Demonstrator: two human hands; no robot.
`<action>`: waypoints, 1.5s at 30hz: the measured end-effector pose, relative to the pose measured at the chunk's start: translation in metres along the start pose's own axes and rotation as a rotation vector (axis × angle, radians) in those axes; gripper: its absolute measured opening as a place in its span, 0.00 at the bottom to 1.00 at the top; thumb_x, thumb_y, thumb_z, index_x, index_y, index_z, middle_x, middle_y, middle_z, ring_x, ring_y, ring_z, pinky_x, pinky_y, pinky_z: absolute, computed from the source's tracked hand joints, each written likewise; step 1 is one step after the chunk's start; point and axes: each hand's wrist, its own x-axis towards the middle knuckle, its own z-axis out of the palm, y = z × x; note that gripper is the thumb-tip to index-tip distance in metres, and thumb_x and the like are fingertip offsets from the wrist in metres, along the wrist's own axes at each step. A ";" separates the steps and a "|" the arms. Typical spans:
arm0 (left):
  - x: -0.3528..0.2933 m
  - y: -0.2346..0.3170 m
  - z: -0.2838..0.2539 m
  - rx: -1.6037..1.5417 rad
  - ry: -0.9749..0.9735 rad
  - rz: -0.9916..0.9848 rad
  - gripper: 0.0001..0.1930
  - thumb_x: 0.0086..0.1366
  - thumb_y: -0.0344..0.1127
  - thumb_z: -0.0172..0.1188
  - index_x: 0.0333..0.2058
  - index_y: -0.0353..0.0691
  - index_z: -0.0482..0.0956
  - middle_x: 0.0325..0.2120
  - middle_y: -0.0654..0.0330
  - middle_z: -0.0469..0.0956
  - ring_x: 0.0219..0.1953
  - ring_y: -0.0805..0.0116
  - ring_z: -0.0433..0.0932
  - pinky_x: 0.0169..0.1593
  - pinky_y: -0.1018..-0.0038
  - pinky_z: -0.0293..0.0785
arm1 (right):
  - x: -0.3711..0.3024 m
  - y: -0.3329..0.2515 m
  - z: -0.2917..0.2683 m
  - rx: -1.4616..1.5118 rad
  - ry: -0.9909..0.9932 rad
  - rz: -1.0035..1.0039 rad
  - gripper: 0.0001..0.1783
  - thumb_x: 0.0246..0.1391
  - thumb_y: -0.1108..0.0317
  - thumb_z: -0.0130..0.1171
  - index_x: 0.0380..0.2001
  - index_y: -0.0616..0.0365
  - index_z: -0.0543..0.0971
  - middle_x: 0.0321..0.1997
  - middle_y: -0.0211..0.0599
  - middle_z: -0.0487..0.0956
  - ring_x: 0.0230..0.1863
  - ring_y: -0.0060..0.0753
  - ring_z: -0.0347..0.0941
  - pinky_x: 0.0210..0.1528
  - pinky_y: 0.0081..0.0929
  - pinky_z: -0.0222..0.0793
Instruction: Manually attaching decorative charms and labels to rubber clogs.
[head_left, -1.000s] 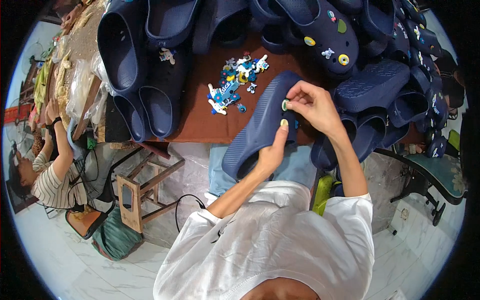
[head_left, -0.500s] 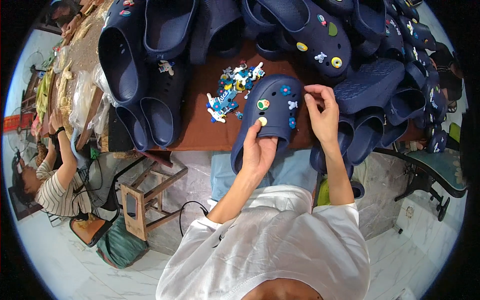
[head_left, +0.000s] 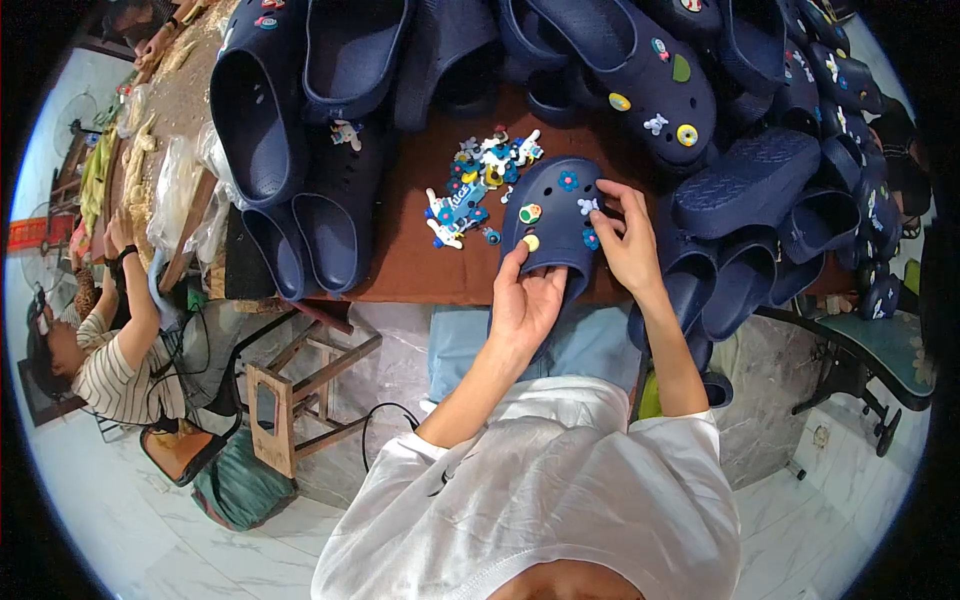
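A navy blue clog [head_left: 548, 190] points away from me at the table's near edge. My left hand [head_left: 527, 308] grips it, fingers inside the foot opening and thumb on top beside a yellow charm [head_left: 531, 243]. My right hand [head_left: 632, 245] is closed at the clog's right side, thumb by a white charm [head_left: 588, 206] and index finger at the clog's edge. Also set in the clog are a blue flower charm [head_left: 569, 181], a round green-and-white charm [head_left: 530, 213] and a second blue flower charm [head_left: 590, 239]. Loose charms [head_left: 462, 210] lie heaped left of it.
Navy clogs [head_left: 255, 130] stand along the left and far side. More clogs [head_left: 748, 180] are stacked at the right, some with charms. Clear plastic bags [head_left: 172, 190] lie at the far left, near a seated person [head_left: 125, 345]. A wooden stool [head_left: 275, 420] stands below the table.
My right hand has come in from beside the clog onto its right side, by the white charm. The clog has shifted slightly and its toe tilts differently.
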 end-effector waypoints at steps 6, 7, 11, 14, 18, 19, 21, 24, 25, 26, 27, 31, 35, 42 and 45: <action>-0.009 -0.003 0.005 0.039 0.031 -0.061 0.22 0.65 0.35 0.59 0.55 0.34 0.66 0.55 0.51 0.70 0.60 0.56 0.68 0.67 0.59 0.63 | -0.010 0.001 0.002 0.095 0.025 0.021 0.20 0.58 0.72 0.59 0.54 0.60 0.72 0.55 0.43 0.69 0.54 0.38 0.71 0.51 0.31 0.73; -0.007 -0.003 0.004 0.063 0.029 -0.060 0.23 0.64 0.37 0.61 0.54 0.35 0.67 0.54 0.52 0.71 0.59 0.57 0.70 0.66 0.59 0.65 | -0.013 0.001 0.001 0.129 0.056 0.043 0.19 0.58 0.71 0.59 0.52 0.61 0.72 0.54 0.42 0.69 0.54 0.37 0.71 0.50 0.30 0.73; -0.003 -0.003 0.007 0.157 0.105 -0.054 0.23 0.64 0.38 0.63 0.53 0.37 0.68 0.53 0.54 0.72 0.56 0.59 0.72 0.63 0.61 0.68 | -0.030 -0.006 -0.003 0.152 0.092 0.096 0.17 0.58 0.70 0.61 0.48 0.62 0.73 0.50 0.39 0.69 0.51 0.33 0.71 0.49 0.28 0.73; -0.003 -0.004 0.009 0.214 0.127 -0.029 0.21 0.65 0.37 0.62 0.53 0.37 0.68 0.52 0.55 0.73 0.55 0.60 0.73 0.61 0.63 0.71 | -0.038 -0.008 -0.002 0.162 0.012 0.146 0.16 0.57 0.70 0.62 0.46 0.63 0.73 0.48 0.39 0.70 0.49 0.30 0.71 0.47 0.26 0.72; -0.001 -0.007 0.003 0.259 0.098 -0.015 0.21 0.65 0.37 0.61 0.53 0.37 0.67 0.52 0.55 0.73 0.55 0.61 0.73 0.61 0.64 0.71 | -0.042 -0.003 0.004 0.266 -0.009 0.126 0.13 0.61 0.70 0.58 0.46 0.63 0.73 0.46 0.37 0.71 0.49 0.28 0.71 0.47 0.25 0.72; -0.001 -0.008 -0.001 0.261 0.075 -0.027 0.21 0.66 0.37 0.60 0.55 0.39 0.66 0.53 0.56 0.72 0.56 0.62 0.72 0.63 0.64 0.68 | -0.043 -0.003 0.004 0.270 -0.015 0.125 0.13 0.61 0.70 0.58 0.46 0.63 0.73 0.46 0.37 0.71 0.49 0.28 0.71 0.47 0.25 0.72; -0.002 -0.008 -0.003 0.265 0.043 -0.042 0.22 0.66 0.36 0.59 0.56 0.42 0.65 0.54 0.57 0.71 0.57 0.63 0.71 0.64 0.63 0.66 | -0.048 -0.006 0.005 0.226 0.009 0.114 0.13 0.63 0.70 0.55 0.48 0.64 0.72 0.48 0.37 0.71 0.50 0.28 0.71 0.48 0.25 0.72; -0.005 -0.008 0.003 0.286 0.097 0.019 0.19 0.68 0.39 0.58 0.53 0.39 0.67 0.52 0.56 0.73 0.55 0.62 0.74 0.63 0.63 0.69 | -0.058 -0.005 0.015 0.312 0.041 0.100 0.15 0.63 0.70 0.54 0.51 0.64 0.70 0.50 0.39 0.72 0.51 0.28 0.71 0.49 0.26 0.71; -0.003 -0.007 0.003 0.286 0.095 0.025 0.19 0.68 0.39 0.58 0.53 0.39 0.67 0.52 0.56 0.73 0.55 0.62 0.74 0.63 0.63 0.69 | -0.062 -0.008 0.015 0.278 0.002 0.099 0.19 0.64 0.70 0.53 0.55 0.64 0.67 0.52 0.41 0.72 0.51 0.29 0.70 0.51 0.26 0.70; -0.001 -0.006 0.003 0.272 0.080 0.010 0.19 0.68 0.42 0.58 0.53 0.40 0.68 0.52 0.56 0.73 0.54 0.62 0.74 0.63 0.64 0.69 | -0.067 -0.011 0.016 0.278 0.001 0.093 0.19 0.64 0.70 0.53 0.55 0.64 0.67 0.52 0.41 0.72 0.51 0.29 0.70 0.51 0.26 0.70; 0.002 -0.005 0.003 0.258 0.066 -0.002 0.20 0.68 0.44 0.59 0.52 0.40 0.69 0.51 0.56 0.73 0.54 0.62 0.74 0.62 0.64 0.70 | -0.073 -0.013 0.019 0.314 0.023 0.094 0.21 0.64 0.69 0.52 0.57 0.64 0.65 0.53 0.43 0.71 0.51 0.30 0.70 0.51 0.27 0.70; 0.002 -0.005 -0.003 0.195 -0.052 -0.087 0.21 0.67 0.49 0.60 0.51 0.42 0.69 0.49 0.58 0.74 0.53 0.64 0.74 0.60 0.67 0.71 | -0.105 -0.013 0.029 0.235 -0.011 0.132 0.26 0.64 0.64 0.51 0.61 0.65 0.60 0.52 0.48 0.70 0.49 0.35 0.70 0.50 0.31 0.70; -0.007 -0.012 -0.012 0.288 -0.102 -0.042 0.19 0.69 0.47 0.56 0.52 0.43 0.68 0.49 0.61 0.74 0.55 0.66 0.72 0.62 0.66 0.68 | -0.126 0.009 0.038 0.084 -0.074 0.147 0.26 0.66 0.59 0.47 0.60 0.66 0.61 0.49 0.53 0.70 0.48 0.44 0.69 0.52 0.35 0.66; -0.026 -0.010 -0.006 0.343 -0.208 0.019 0.14 0.69 0.35 0.55 0.50 0.38 0.70 0.48 0.60 0.75 0.53 0.64 0.73 0.61 0.62 0.68 | -0.146 0.024 0.050 0.083 -0.119 0.104 0.25 0.69 0.61 0.39 0.61 0.68 0.61 0.57 0.58 0.69 0.57 0.54 0.67 0.58 0.40 0.61; -0.026 -0.001 0.005 0.243 -0.255 0.002 0.13 0.68 0.34 0.55 0.49 0.38 0.71 0.48 0.60 0.75 0.54 0.64 0.73 0.62 0.61 0.67 | -0.143 0.005 0.052 0.127 -0.179 0.114 0.25 0.67 0.63 0.44 0.62 0.67 0.60 0.58 0.58 0.69 0.57 0.53 0.68 0.58 0.41 0.63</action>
